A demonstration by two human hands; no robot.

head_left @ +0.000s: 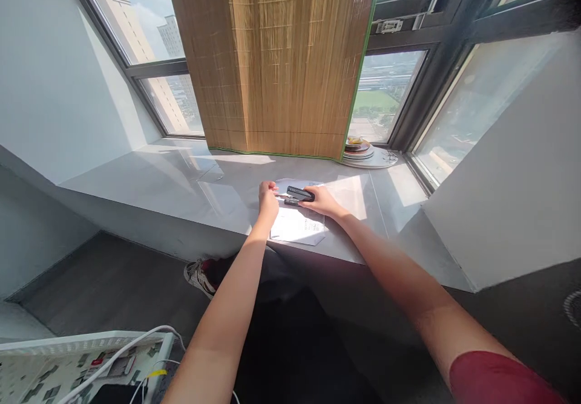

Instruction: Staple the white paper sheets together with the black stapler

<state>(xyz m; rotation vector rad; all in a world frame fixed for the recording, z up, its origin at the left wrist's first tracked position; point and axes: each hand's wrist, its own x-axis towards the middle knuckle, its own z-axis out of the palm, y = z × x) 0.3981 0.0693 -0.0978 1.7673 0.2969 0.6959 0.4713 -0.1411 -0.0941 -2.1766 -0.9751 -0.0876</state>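
A black stapler (297, 193) is in my right hand (321, 202), which wraps round its rear end. Its upper arm is raised apart from the lower part, with the jaws toward my left hand. My left hand (268, 203) is closed in a pinch just left of the stapler's front. Something thin and metallic shows between the fingertips and the stapler, too small to make out. Beneath both hands lie white sheets of paper (297, 227) with some print, at the front edge of the sill.
The pale window sill (167, 177) runs across in front of me. A bamboo blind (290, 65) hangs behind it. Stacked plates (361, 153) stand at the back right. At the lower left is a white basket (82, 345) with a white cable (122, 352).
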